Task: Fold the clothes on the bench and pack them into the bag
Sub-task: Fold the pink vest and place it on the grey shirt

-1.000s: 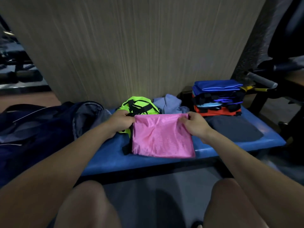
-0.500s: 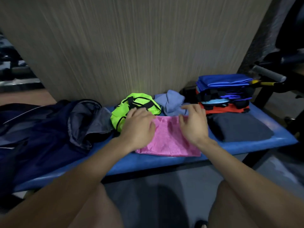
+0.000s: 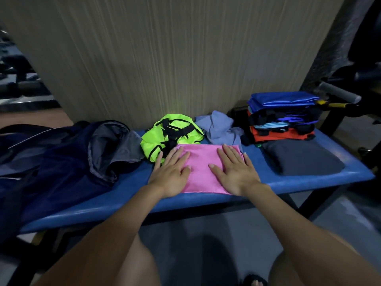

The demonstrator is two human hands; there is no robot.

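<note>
A folded pink garment (image 3: 203, 168) lies flat on the blue bench (image 3: 288, 182), near its front edge. My left hand (image 3: 172, 174) presses flat on its left side, fingers straight. My right hand (image 3: 234, 172) presses flat on its right side, fingers spread. Behind the pink piece sit a crumpled neon-green garment with black trim (image 3: 171, 134) and a crumpled light-blue garment (image 3: 219, 127). A dark navy bag (image 3: 51, 159) with a grey lining lies open at the bench's left end.
A stack of folded clothes (image 3: 282, 116), blue on top and orange at the bottom, stands at the back right. A folded dark-grey piece (image 3: 301, 156) lies in front of it. A wooden wall panel (image 3: 175, 54) backs the bench. Gym equipment (image 3: 340, 93) stands at the right.
Both hands let go of the pink garment's top corners after folding it down, and now lie flat on it, spread toward its sides.
</note>
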